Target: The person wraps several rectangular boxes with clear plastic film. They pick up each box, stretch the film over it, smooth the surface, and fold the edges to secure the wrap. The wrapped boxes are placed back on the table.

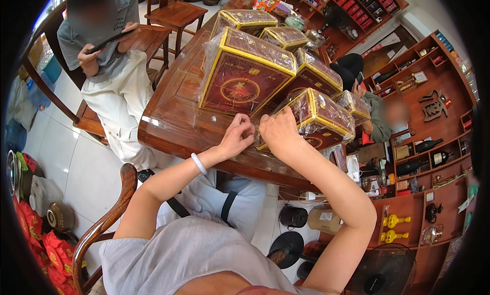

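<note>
At the table's near edge, my left hand (239,136) is held with fingers curled and thumb and forefinger close together. A pale bangle (198,163) circles that wrist. My right hand (280,131), back towards me, bends over the left end of a maroon carton with yellow edges (323,113). Clear plastic film covers this carton. Its lower corner shows between both hands. Whether either hand pinches the film is hidden by the fingers. Just beyond my hands stands a larger film-wrapped maroon carton (247,74). More wrapped cartons (319,72) stand behind, on the polished wooden table (172,115).
A person (115,61) sits at the left, holding a tablet or phone (111,41). Another person (377,111) sits beyond the table at the right. A carved chair arm (103,226) curves by my left side. Wooden shelves (417,195) with bottles line the right.
</note>
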Motion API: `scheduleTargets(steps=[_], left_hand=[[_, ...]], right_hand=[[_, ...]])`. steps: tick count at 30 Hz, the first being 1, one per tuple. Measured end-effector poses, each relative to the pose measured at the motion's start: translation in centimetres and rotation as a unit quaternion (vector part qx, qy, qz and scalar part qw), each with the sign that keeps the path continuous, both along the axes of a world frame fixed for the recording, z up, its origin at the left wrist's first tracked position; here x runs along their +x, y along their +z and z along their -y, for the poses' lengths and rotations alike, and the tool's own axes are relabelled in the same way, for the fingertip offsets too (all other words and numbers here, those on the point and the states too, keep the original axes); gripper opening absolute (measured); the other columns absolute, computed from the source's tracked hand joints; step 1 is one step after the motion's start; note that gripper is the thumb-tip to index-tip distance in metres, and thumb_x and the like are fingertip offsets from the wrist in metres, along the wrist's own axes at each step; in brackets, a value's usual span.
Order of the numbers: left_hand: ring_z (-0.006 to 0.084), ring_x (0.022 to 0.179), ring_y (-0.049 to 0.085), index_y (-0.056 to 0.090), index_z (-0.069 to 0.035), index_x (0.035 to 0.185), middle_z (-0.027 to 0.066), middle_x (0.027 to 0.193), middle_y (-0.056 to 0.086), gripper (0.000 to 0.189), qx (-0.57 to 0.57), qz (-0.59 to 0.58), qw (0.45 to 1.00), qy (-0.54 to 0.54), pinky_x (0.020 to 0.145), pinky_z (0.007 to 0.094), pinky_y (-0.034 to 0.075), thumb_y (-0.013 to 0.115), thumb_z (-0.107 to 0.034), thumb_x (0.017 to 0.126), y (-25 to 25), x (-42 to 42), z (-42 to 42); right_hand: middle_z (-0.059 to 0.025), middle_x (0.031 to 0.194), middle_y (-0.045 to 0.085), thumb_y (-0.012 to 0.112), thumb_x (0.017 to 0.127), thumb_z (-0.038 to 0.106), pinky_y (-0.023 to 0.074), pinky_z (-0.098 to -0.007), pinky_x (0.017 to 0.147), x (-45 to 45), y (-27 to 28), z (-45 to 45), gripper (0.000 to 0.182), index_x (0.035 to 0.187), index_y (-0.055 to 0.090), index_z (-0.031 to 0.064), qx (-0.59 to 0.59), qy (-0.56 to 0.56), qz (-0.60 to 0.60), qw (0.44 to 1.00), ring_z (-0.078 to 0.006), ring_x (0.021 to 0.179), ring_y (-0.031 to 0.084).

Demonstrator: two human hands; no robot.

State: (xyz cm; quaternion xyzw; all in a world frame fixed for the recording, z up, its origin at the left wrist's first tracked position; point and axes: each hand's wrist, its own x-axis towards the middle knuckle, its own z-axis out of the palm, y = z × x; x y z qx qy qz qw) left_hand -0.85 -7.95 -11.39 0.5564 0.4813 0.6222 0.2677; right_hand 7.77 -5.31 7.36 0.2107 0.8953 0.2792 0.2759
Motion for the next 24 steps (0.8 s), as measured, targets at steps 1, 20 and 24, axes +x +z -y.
scheduleTargets(steps=[1, 20, 24], left_hand=[[0.0214, 0.079, 0.051, 0.060, -0.002, 0.098, 0.0119, 0.104, 0.042, 0.027, 0.020, -0.030, 0.999, -0.002, 0.071, 0.0302, 0.046, 0.066, -0.007, 0.073, -0.3, 0.0, -0.2], [0.0347, 0.087, 0.060, 0.065, 0.000, 0.093, 0.0156, 0.094, 0.062, 0.017, -0.013, -0.042, 0.998, 0.033, 0.075, 0.0389, 0.048, 0.062, -0.002, 0.076, -0.7, 0.7, -1.2], [0.0356, 0.086, 0.059, 0.064, 0.002, 0.088, 0.0169, 0.091, 0.062, 0.013, -0.039, -0.040, 0.997, 0.051, 0.073, 0.0388, 0.048, 0.061, -0.001, 0.076, -0.2, 0.7, -1.0]], right_hand=[[-0.0023, 0.094, 0.066, 0.060, 0.081, 0.018, 0.0361, -0.0380, 0.085, -0.1, 0.0, 0.0, 0.020, 0.096, 0.067, 0.0098, -0.014, -0.012, 0.008, 1.000, -0.0209, 0.093, 0.063], [-0.0097, 0.095, 0.067, 0.062, 0.077, 0.017, 0.0381, -0.0400, 0.090, -0.5, -2.7, -1.4, 0.022, 0.096, 0.066, 0.0063, -0.070, -0.019, 0.025, 0.997, -0.0244, 0.098, 0.061], [-0.0089, 0.096, 0.067, 0.061, 0.078, 0.018, 0.0375, -0.0408, 0.091, -0.8, -2.1, -1.0, 0.024, 0.099, 0.065, 0.0071, -0.057, -0.027, 0.033, 0.997, -0.0244, 0.098, 0.061]])
